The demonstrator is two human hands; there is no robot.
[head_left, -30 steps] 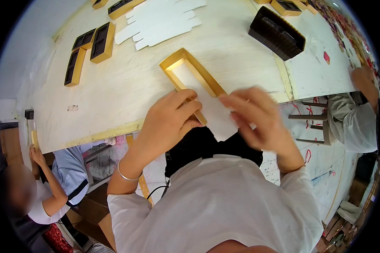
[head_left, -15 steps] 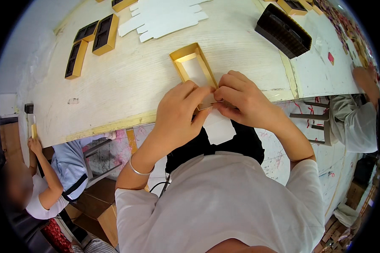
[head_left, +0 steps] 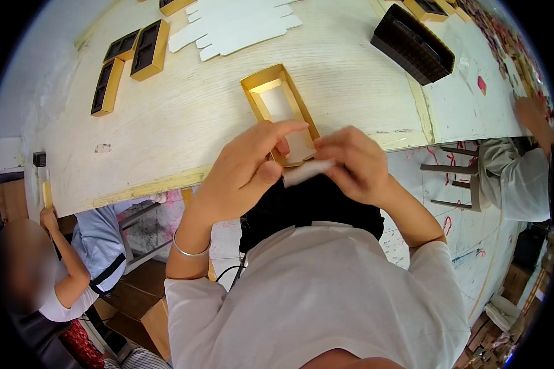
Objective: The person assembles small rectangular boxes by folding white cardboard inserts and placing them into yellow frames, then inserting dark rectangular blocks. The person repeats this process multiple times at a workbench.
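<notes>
A small, open gold cardboard box (head_left: pixel 303 115) with a white inside lies at the table's near edge, its near end toward me. My left hand (head_left: pixel 243 169) is at its near left corner, fingers reaching over the side wall and thumb outside. The index finger stretches across above the box. Beside the near right corner, my right hand (head_left: pixel 354 163) is bent, its fingers partly smeared by motion. Its fingertips are at the edge of a white flap (head_left: pixel 308 173), which is blurred and tilted at the box's near end.
Gold boxes with dark inserts (head_left: pixel 149 50) stand at the far left. A flat white cardboard blank (head_left: pixel 237 27) lies behind the box, a dark brown tray (head_left: pixel 412 44) to the right. Co-workers sit at left (head_left: pixel 74 270) and right (head_left: pixel 523 178). Stools (head_left: pixel 452 178) stand under the table.
The white flap, hanging down before, now tilts up at the near end. My left thumb and index finger have spread apart, and my right hand has moved slightly right and down.
</notes>
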